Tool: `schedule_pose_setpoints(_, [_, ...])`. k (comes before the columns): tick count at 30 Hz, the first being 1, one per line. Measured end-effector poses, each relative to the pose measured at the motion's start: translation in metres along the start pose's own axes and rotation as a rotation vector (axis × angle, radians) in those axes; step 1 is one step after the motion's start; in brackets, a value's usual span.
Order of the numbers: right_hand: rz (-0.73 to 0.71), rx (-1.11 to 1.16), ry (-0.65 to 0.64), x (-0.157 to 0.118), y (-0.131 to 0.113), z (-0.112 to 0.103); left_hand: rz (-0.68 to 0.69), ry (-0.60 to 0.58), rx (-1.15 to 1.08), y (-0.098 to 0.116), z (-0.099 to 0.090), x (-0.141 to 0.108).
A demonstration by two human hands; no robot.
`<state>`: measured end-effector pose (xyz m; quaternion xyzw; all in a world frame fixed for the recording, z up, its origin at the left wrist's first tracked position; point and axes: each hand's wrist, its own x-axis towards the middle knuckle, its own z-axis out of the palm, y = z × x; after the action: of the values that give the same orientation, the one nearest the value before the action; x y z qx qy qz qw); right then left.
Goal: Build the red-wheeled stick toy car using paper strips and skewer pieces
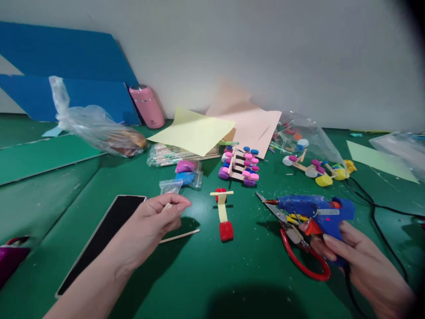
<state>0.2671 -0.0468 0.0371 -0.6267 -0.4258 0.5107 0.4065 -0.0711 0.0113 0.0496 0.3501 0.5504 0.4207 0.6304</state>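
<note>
My right hand (pixel 352 248) is wrapped round the handle of a blue glue gun (pixel 303 207), its nozzle pointing left above red-handled scissors (pixel 305 261). My left hand (pixel 166 217) is closed in a pinch on a small pale stick (pixel 167 206), mostly hidden by the fingers. Between the hands, a small model with red blocks (pixel 226 231) at its ends and a yellow strip (pixel 222 210) stands on the green table (pixel 199 274); a pale stick lies across its far end. Another thin wooden stick (pixel 181 235) rests beneath my left hand.
A dark tablet (pixel 102 239) lies by my left forearm. Behind are colourful wheeled models (pixel 239 166), bagged sticks (pixel 179 155), yellow paper (pixel 195 130) and a pink bottle (pixel 148 106). Black cable (pixel 373 212) runs at the right, near yellow-wheeled pieces (pixel 323 179).
</note>
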Motion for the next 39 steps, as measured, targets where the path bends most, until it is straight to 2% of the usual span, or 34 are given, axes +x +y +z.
schedule_pose_setpoints(3, [0.008,0.014,0.027,-0.001,-0.002,-0.002,-0.084,-0.134,-0.082,-0.011,0.007,0.000])
schedule_pose_setpoints(6, [0.047,0.043,0.081,0.002,0.001,-0.010,-0.128,-0.212,-0.170,-0.014,0.011,-0.001])
schedule_pose_setpoints(8, [0.087,0.031,0.124,0.006,0.003,-0.019,-0.152,-0.225,-0.222,-0.014,0.013,-0.003])
schedule_pose_setpoints(14, [0.147,-0.127,0.273,0.032,0.014,-0.049,-0.191,-0.155,-0.467,-0.021,0.023,-0.009])
schedule_pose_setpoints(18, [0.069,-0.447,0.373,0.049,0.029,-0.060,-0.195,-0.170,-0.557,-0.032,0.038,-0.013])
schedule_pose_setpoints(22, [0.018,-0.850,0.350,0.056,0.036,-0.063,-0.189,-0.172,-0.497,-0.039,0.053,-0.019])
schedule_pose_setpoints(24, [0.048,-0.999,0.317,0.055,0.033,-0.062,-0.205,-0.203,-0.451,-0.042,0.057,-0.021])
schedule_pose_setpoints(26, [0.013,-1.102,0.380,0.050,0.026,-0.054,-0.210,-0.262,-0.425,-0.045,0.059,-0.022])
schedule_pose_setpoints(28, [-0.118,-1.120,0.511,0.041,0.017,-0.036,-0.208,-0.310,-0.417,-0.048,0.061,-0.022])
schedule_pose_setpoints(30, [-0.332,-0.992,0.584,0.030,0.006,-0.006,-0.235,-0.331,-0.416,-0.050,0.064,-0.023])
schedule_pose_setpoints(31, [-0.449,-0.884,0.487,0.024,0.000,0.013,-0.255,-0.339,-0.422,-0.051,0.066,-0.023])
schedule_pose_setpoints(32, [-0.512,-0.806,0.305,0.019,-0.005,0.031,-0.273,-0.349,-0.431,-0.052,0.068,-0.024])
schedule_pose_setpoints(34, [-0.611,-0.678,-0.047,0.012,-0.013,0.067,-0.296,-0.363,-0.447,-0.053,0.071,-0.025])
schedule_pose_setpoints(35, [-0.620,-0.603,-0.167,0.010,-0.016,0.082,-0.300,-0.362,-0.455,-0.054,0.073,-0.025])
schedule_pose_setpoints(37, [-0.586,-0.497,-0.337,0.008,-0.019,0.103,-0.314,-0.336,-0.473,-0.055,0.074,-0.026])
schedule_pose_setpoints(39, [-0.536,-0.413,-0.408,0.008,-0.018,0.114,-0.340,-0.298,-0.488,-0.057,0.073,-0.026])
